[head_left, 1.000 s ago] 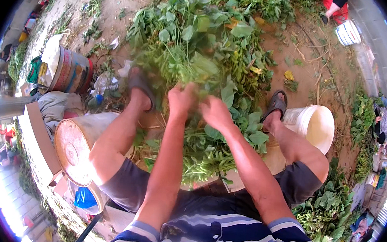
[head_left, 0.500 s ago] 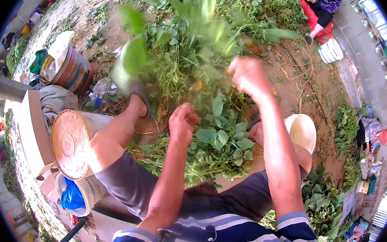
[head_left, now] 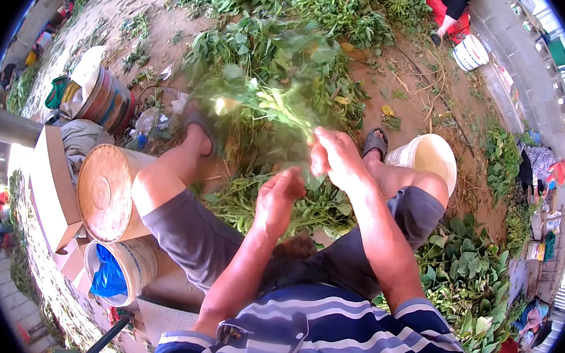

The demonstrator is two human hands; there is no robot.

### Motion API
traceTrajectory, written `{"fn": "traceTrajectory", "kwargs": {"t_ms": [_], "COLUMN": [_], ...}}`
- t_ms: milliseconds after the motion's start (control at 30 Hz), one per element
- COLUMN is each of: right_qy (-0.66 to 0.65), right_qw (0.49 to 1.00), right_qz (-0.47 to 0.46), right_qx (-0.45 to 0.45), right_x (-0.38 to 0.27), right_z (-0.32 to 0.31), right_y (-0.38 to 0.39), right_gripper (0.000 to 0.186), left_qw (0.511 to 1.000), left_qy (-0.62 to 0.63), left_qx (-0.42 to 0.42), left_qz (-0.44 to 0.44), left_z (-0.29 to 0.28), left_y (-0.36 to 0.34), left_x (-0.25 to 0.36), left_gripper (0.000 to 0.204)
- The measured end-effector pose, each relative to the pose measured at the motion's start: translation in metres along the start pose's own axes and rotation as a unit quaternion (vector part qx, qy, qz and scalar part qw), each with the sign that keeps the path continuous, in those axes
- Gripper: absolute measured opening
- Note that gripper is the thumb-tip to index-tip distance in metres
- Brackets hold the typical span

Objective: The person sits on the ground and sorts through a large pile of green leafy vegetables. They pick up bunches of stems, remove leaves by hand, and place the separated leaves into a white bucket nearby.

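My right hand (head_left: pixel 340 160) is closed round the stem end of a bean plant (head_left: pixel 276 103). Its green, pod-bearing top stretches up and left from my fist, blurred by motion. Just below and left of it, my left hand (head_left: pixel 279 199) has its fingers curled together; whatever is in them is hidden. Between my feet and farther out lies a large heap of leafy bean plants (head_left: pixel 246 51). Under my hands, in front of my lap, is a smaller pile of green pods and stems (head_left: pixel 244 200).
By my left leg lies a white bucket (head_left: pixel 105 192), bottom facing me, beside another holding a blue bag (head_left: pixel 132 274). A pale bucket (head_left: pixel 439 163) tilts by my right knee. Leafy plants (head_left: pixel 467 277) are heaped at my right. Another person (head_left: pixel 449 17) sits far right near a white bucket (head_left: pixel 470 53).
My right hand has come down and left, close to my left hand. The blurred leafy greenery that rose high in front has dropped lower. My left hand has shifted slightly right and down.
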State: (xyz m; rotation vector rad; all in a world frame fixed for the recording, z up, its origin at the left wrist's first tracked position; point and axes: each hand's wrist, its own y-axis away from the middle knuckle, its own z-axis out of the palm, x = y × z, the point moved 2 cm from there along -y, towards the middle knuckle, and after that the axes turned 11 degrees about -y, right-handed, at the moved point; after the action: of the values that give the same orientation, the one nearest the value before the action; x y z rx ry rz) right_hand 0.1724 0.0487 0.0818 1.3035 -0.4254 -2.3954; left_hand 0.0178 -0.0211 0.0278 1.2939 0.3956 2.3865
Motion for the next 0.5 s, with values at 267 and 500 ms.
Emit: {"fn": "traceTrajectory", "kwargs": {"t_ms": [267, 500], "right_qy": [-0.301, 0.171], "right_qw": [0.939, 0.984], "right_qz": [0.163, -0.054], "right_qx": [-0.041, -0.013], "right_x": [0.091, 0.092], "right_z": [0.021, 0.006], "right_y": [0.049, 0.040], "right_gripper": [0.028, 0.034], "left_qw": [0.995, 0.997], "left_qy": [0.082, -0.004], "left_qx": [-0.056, 0.069], "left_qz": [0.021, 0.034], "left_z": [-0.007, -0.036], "left_y": [-0.008, -0.028], "left_x": [0.017, 0.004], "left_gripper": [0.033, 0.015]}}
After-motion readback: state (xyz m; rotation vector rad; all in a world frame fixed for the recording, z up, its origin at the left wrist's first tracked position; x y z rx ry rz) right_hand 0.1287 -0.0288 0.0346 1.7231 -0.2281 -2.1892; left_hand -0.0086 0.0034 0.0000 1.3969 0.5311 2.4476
